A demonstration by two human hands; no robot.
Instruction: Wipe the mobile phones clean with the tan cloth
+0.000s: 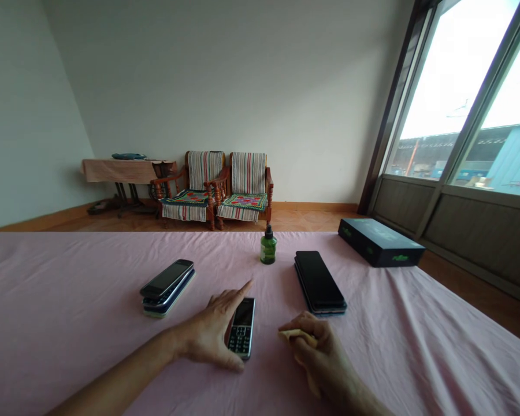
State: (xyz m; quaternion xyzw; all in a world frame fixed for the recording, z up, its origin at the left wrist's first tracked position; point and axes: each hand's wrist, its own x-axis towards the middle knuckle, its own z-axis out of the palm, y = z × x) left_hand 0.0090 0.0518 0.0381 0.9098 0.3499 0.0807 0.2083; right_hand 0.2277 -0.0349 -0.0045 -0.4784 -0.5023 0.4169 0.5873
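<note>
A keypad mobile phone (241, 330) lies face up on the pink cloth in front of me. My left hand (216, 329) is spread along its left side, the index finger stretched past the top end and the thumb by the bottom end. Whether the hidden fingers touch the phone I cannot tell. To the right of the phone, my right hand (318, 346) is closed around a crumpled yellowish cloth (298, 334), part of which hangs below the hand.
A stack of phones (168, 283) lies left, and a stack of dark smartphones (319, 280) right. Behind them stand a green spray bottle (268, 247) and a black box (381, 240). The pink tablecloth (69, 323) has folds at right. Two wooden chairs (245, 179) stand beyond.
</note>
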